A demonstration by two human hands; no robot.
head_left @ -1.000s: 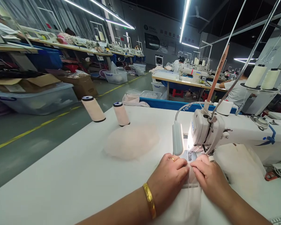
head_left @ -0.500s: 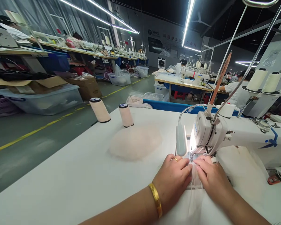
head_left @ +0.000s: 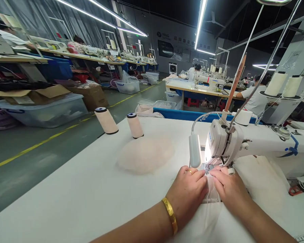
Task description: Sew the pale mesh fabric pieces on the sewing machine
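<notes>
My left hand (head_left: 188, 190) and my right hand (head_left: 229, 189) press side by side on a sheer white fabric piece (head_left: 211, 206) lying flat on the white table (head_left: 78, 199). Fingertips of both hands sit just in front of the needle of the white sewing machine (head_left: 243, 141), lit by its small gooseneck lamp (head_left: 194, 150). The left wrist wears a gold bangle, and a ring shows on one finger. A heap of pale pink mesh pieces (head_left: 145, 153) lies to the left of the hands.
Two pale thread cones (head_left: 106, 120) (head_left: 135, 125) stand near the table's far left edge. Two white cones (head_left: 276, 83) sit on the thread stand at right. Bins and boxes (head_left: 43, 104) line the aisle. Other people work at distant sewing tables (head_left: 200, 88).
Both hands have slid slightly forward with the fabric toward the needle. The camera view has shifted a little.
</notes>
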